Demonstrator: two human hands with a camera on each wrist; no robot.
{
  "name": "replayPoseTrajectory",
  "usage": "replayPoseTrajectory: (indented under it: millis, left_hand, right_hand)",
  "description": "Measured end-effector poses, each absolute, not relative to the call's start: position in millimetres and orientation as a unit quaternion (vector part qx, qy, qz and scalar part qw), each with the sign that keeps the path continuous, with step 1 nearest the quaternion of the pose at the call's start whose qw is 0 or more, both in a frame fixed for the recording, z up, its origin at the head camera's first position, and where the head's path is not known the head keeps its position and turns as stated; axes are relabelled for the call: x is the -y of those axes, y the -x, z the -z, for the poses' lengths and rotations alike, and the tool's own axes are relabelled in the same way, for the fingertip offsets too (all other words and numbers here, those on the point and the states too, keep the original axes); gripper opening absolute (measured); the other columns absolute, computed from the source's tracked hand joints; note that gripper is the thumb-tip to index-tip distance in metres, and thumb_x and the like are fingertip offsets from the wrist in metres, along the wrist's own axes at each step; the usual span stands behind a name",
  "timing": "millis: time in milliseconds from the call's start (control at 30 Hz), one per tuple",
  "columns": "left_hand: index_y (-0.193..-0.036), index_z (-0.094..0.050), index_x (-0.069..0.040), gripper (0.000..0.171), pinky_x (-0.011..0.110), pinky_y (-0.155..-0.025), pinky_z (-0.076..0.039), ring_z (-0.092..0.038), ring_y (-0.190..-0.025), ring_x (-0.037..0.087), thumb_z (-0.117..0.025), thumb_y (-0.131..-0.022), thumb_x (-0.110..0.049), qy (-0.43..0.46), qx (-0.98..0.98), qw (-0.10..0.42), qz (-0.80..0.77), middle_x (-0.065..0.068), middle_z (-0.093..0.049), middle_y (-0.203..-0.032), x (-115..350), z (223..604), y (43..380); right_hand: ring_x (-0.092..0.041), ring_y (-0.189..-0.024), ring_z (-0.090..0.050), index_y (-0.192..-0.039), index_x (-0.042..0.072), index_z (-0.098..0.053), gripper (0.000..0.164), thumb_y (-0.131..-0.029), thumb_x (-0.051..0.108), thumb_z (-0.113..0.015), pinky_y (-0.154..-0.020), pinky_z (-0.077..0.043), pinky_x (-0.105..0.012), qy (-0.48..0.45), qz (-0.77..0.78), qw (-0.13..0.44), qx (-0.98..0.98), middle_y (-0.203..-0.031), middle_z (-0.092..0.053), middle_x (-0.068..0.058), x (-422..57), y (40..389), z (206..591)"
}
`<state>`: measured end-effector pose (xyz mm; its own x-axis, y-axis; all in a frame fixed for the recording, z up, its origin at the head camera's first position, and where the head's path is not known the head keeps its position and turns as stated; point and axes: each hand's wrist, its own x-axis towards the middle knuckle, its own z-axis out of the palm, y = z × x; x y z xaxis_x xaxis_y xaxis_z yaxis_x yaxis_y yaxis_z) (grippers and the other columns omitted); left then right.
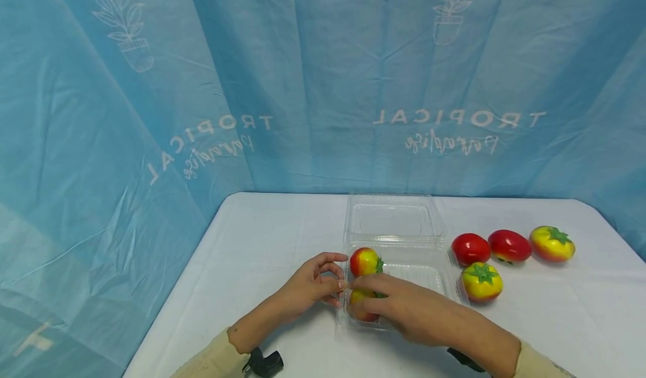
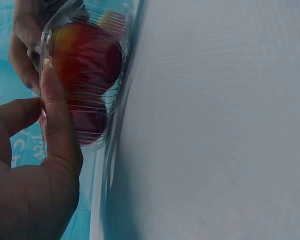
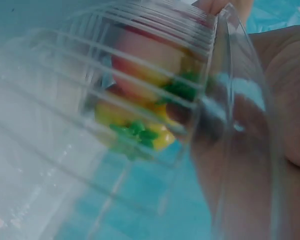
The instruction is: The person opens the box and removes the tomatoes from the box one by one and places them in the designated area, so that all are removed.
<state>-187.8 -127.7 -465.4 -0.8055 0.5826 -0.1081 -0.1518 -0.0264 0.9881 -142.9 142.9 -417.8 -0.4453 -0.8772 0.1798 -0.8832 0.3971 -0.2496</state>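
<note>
A clear plastic clamshell container lies with its lid folded back behind it. My left hand pinches the container's left rim between thumb and fingers; the left wrist view shows the thumb along that rim. With fingers down inside the front left corner, my right hand grips a red-and-yellow toy tomato, partly covering it. Behind it in the container sits another toy tomato, its green leafy top facing right. Through the clear wall, the right wrist view shows both, blurred.
Right of the container stand two red toy tomatoes and two yellow-red ones, one near the container and one farther right. A white cloth covers the table. Blue printed curtains hang behind and at the left.
</note>
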Motion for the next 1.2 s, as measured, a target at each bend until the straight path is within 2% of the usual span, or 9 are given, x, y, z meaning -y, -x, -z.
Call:
replayPoseTrajectory:
  millis: [267,467,667,867,1200]
  left_hand:
    - [-0.154,-0.043,-0.008,0.057,0.033,-0.075,-0.066,-0.069,-0.083,0.017,-0.068,-0.103,-0.004,-0.167,-0.641,0.266,-0.700,0.010,-0.052,-0.115,127.5,466.3,188.6]
    - [-0.154,-0.044,-0.008,0.058,0.033,-0.075,-0.066,-0.069,-0.082,0.017,-0.069,-0.102,-0.004,-0.166,-0.642,0.265,-0.700,0.009,-0.052,-0.115,127.5,465.8,188.7]
    - [-0.154,-0.044,-0.008,0.058,0.033,-0.075,-0.066,-0.069,-0.083,0.017,-0.069,-0.102,-0.004,-0.164,-0.643,0.266,-0.700,0.010,-0.053,-0.115,127.6,465.9,188.2]
    - [-0.154,-0.044,-0.008,0.058,0.033,-0.075,-0.066,-0.069,-0.083,0.017,-0.069,-0.102,-0.005,-0.165,-0.642,0.266,-0.700,0.010,-0.052,-0.115,128.1,465.3,188.0]
    - [-0.154,-0.045,-0.007,0.057,0.033,-0.076,-0.066,-0.068,-0.085,0.018,-0.069,-0.102,-0.005,-0.162,-0.643,0.264,-0.700,0.009,-0.052,-0.115,128.2,465.6,188.3]
  right_hand:
    - [-0.017,-0.134,-0.058,-0.132,0.028,-0.060,0.059,-0.085,0.010,-0.091,-0.107,-0.056,-0.038,-0.512,-0.129,-0.003,0.849,-0.151,-0.055,0.003,-143.5,143.9,413.4]
    - [-0.017,-0.133,-0.058,-0.138,0.031,-0.062,0.065,-0.084,0.009,-0.091,-0.106,-0.056,-0.036,-0.520,-0.122,-0.003,0.845,-0.150,-0.054,0.003,-144.7,145.6,414.8]
    - [-0.019,-0.136,-0.054,-0.139,0.035,-0.066,0.062,-0.087,0.008,-0.087,-0.107,-0.056,-0.035,-0.527,-0.119,-0.020,0.841,-0.153,-0.051,0.002,-146.4,145.7,415.4]
    - [-0.018,-0.137,-0.052,-0.143,0.035,-0.061,0.072,-0.085,0.004,-0.089,-0.105,-0.057,-0.033,-0.523,-0.113,-0.034,0.844,-0.156,-0.046,0.002,-147.9,144.1,414.3]
    - [-0.018,-0.137,-0.047,-0.148,0.036,-0.055,0.084,-0.082,-0.002,-0.089,-0.107,-0.056,-0.035,-0.525,-0.143,-0.017,0.839,-0.159,-0.040,0.000,-155.2,144.6,414.5]
